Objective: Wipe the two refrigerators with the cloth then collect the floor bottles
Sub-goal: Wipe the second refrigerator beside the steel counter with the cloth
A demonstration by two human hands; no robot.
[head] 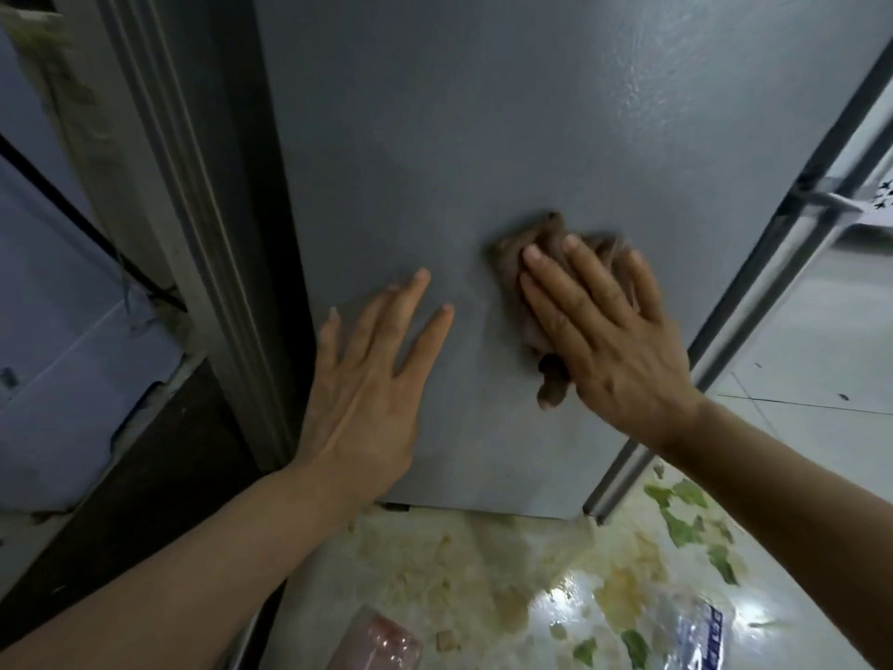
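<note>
Grey refrigerator (483, 137) side fills view. Right hand (609, 340), fingers flat and spread, presses cloth (519, 263); unwiped panel lies toward twelve o'clock. Left hand (372, 379) braces, fingers splayed.

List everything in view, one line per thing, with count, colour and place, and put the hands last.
refrigerator: one, grey, its flat side fills the middle of the view.
cloth: one, brown, bunched against the refrigerator under the right hand.
floor: pale, glossy, with yellowish and green patches, along the bottom.
pink bottle: one, lying on the floor at the bottom edge, partly cut off.
clear bottle: one, with a blue label, on the floor at lower right.
left hand: one, fingers straight, flat on the refrigerator left of the cloth.
right hand: one, fingers straight, pressing the cloth to the refrigerator.
</note>
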